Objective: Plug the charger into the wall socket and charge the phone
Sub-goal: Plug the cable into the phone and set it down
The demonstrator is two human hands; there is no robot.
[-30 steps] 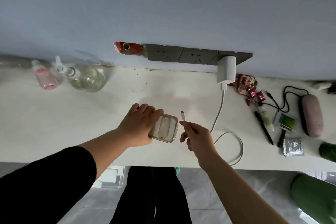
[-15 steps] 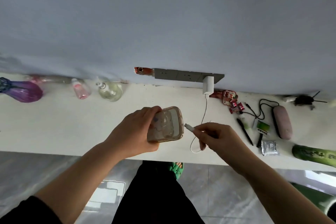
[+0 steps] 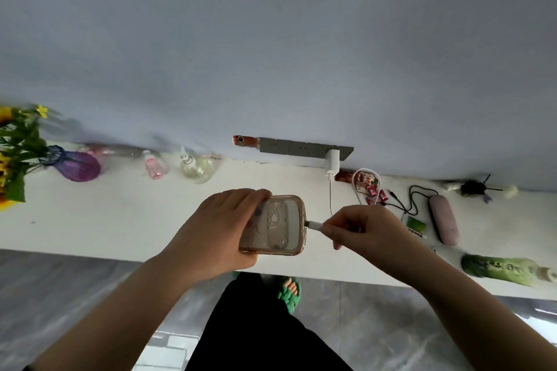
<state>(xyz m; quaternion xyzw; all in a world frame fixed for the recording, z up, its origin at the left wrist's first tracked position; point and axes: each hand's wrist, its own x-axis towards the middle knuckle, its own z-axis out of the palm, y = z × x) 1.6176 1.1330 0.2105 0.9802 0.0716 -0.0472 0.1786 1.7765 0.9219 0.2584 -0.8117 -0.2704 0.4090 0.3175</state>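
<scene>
My left hand (image 3: 217, 235) grips a phone (image 3: 275, 224) in a clear case, back side up, above the white counter's front edge. The fingers of my right hand (image 3: 361, 230) pinch the white cable plug (image 3: 313, 224), whose tip sits at the phone's right-hand end. From the plug the white cable (image 3: 331, 196) runs up to the white charger (image 3: 332, 161), which is plugged into the grey wall socket strip (image 3: 289, 147).
On the white counter (image 3: 105, 214) stand a purple vase (image 3: 77, 166) with sunflowers, a pink bottle (image 3: 155, 166) and a clear bottle (image 3: 196, 170). To the right lie candy wrappers (image 3: 369, 185), a pink case (image 3: 444, 220), a black cable and a green bottle (image 3: 506, 271).
The phone rose and turned flatter in my left hand. My right hand brought the cable plug leftward up to the phone's end. The view pulled back from the wall.
</scene>
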